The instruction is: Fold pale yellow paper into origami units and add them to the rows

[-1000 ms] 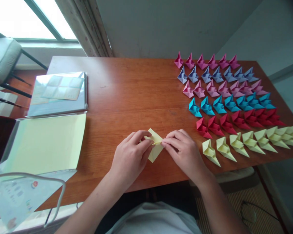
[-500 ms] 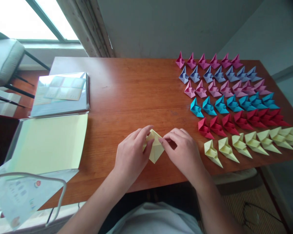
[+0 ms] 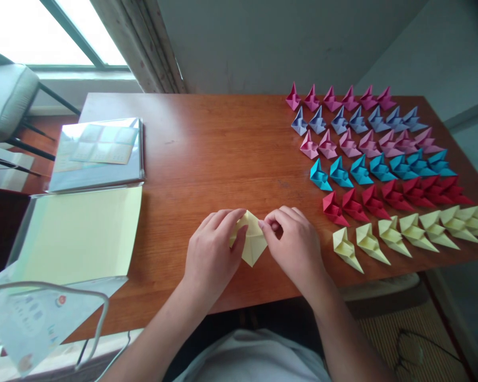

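A pale yellow folded paper, diamond-shaped with crease lines, is between my hands near the table's front edge. My left hand grips its left side, thumb on top and fingers behind. At the paper's right corner, the thumb and forefinger of my right hand pinch the edge. To the right stand rows of folded paper pieces: yellow, red, blue, light pink, lavender and magenta.
On the left lies a stack of yellow paper sheets. Behind it rests a plastic-wrapped pack with a card on top. A light curved bar crosses the lower left. A chair stands beyond the wooden table.
The raised fold across the paper's middle has been opened out flatter, showing more of its face. My left thumb has shifted, and my right fingers remain at the right corner.
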{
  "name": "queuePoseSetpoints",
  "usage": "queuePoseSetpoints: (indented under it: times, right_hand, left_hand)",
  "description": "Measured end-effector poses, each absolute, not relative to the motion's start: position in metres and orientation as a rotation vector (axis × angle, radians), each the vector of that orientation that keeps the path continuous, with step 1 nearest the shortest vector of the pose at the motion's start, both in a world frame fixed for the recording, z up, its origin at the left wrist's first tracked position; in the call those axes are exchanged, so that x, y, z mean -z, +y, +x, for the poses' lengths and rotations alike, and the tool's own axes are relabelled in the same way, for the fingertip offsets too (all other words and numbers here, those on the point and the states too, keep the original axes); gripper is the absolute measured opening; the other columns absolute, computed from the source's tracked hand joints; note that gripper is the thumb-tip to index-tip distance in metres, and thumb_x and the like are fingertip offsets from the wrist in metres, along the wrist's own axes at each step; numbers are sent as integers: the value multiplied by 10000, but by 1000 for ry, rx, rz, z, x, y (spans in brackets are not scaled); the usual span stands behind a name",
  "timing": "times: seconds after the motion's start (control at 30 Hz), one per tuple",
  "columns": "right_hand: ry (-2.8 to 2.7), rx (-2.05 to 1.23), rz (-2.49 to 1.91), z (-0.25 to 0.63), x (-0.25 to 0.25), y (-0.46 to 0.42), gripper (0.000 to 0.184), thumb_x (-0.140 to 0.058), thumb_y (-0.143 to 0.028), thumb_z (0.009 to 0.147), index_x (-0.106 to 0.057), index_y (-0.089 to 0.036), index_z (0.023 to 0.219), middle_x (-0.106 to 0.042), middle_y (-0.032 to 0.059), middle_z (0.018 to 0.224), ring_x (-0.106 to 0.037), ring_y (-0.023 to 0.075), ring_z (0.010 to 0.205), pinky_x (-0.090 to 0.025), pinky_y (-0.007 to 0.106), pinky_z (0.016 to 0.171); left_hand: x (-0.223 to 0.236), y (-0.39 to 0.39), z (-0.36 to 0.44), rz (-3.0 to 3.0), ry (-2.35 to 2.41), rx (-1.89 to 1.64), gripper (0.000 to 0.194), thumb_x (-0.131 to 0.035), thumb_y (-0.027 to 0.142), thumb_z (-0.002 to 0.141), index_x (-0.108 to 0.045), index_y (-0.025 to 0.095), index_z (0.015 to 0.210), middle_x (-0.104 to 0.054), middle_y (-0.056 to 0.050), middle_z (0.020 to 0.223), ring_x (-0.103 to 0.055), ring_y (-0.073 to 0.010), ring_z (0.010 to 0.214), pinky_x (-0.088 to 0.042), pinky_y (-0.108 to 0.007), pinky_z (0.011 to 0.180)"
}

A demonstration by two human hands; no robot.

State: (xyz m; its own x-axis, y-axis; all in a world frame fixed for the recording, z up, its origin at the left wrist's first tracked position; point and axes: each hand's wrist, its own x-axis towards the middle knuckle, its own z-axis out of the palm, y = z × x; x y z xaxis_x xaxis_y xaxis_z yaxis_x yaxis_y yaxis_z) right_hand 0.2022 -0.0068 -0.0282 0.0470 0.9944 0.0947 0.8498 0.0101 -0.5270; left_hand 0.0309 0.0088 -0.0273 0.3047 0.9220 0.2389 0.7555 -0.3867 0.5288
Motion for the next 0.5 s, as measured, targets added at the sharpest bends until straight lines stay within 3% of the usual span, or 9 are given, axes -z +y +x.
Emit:
queuePoseSetpoints:
  times: [0.3, 0.5]
  right_hand:
    - [-1867, -369, -1939, 199, 29, -8, 242, -649, -232, 915, -537, -224, 701, -613, 11, 734, -525, 197, 758, -363, 321, 678]
    - [-1886, -364, -1977, 199, 28, -7, 254, -646, -250, 921, -528, -222, 699, -608, -8, 737, -522, 184, 757, -354, 312, 690]
  left_hand:
    - [27, 5, 34, 2423, 1526, -669, 200, -561, 218, 967, -671, 197, 1132, -737, -63, 1103, -661, -229, 960, -535, -360, 831]
    - [19, -14, 36, 2798, 1298, -610, 378, -526, 99, 916, -628, 71, 1279, -651, -146, 1374, -595, -293, 1236, -459, -420, 1060]
